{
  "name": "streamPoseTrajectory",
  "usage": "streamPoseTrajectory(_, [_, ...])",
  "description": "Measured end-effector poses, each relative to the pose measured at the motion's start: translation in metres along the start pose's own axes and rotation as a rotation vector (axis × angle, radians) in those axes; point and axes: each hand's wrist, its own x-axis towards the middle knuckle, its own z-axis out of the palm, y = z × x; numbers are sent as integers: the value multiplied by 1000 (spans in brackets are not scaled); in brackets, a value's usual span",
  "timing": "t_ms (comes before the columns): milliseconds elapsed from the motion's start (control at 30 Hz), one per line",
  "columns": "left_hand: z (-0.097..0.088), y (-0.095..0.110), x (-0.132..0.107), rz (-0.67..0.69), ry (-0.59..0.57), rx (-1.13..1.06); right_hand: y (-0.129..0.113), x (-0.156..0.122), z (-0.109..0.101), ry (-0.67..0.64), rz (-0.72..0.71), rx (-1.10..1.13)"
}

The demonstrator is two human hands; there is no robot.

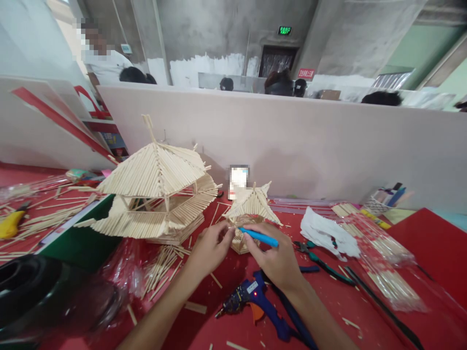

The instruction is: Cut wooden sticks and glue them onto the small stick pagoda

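Observation:
My right hand (275,255) grips a slim blue pen (263,237), its tip pointing left towards my other hand. Thumb and fingers of my left hand (209,247) are pinched together at the pen's tip, on something small and pale that I cannot make out. Just behind both hands stands a small stick pavilion (251,206) with upturned roof corners; my hands hide part of its base. To the left is a larger two-tiered stick pavilion (160,189). A blue hot glue gun (257,299) with an orange trigger and a red light lies below my hands.
Loose sticks (162,267) lie left. Green-handled pliers (323,260), crumpled white tissue (326,231) and bagged sticks (379,257) are at right. A dark bulky object (54,296) fills the lower left. A yellow cutter (12,222) lies far left. A white partition (328,146) stands behind.

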Motion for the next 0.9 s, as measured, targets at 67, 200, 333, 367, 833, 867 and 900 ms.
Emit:
streamPoseTrajectory(67, [0,0,0,1,2,-3,0,0,0,-8,3,5])
streamPoseTrajectory(200, [-1,2,0,2,11,2,1,0,0,-7,18,8])
streamPoseTrajectory(333, [-1,2,0,6,8,4,2,-1,-1,-15,25,-10])
streamPoseTrajectory(367, [-1,2,0,9,8,5,2,-1,-1,-14,26,-16])
streamPoseTrajectory(833, [-1,4,0,-12,14,8,3,-1,-5,-13,29,-26])
streamPoseTrajectory(867, [-1,4,0,-11,14,7,2,0,-5,-17,29,-16])
streamPoseTrajectory(900, [-1,4,0,-8,13,6,2,0,-5,-22,27,-6])
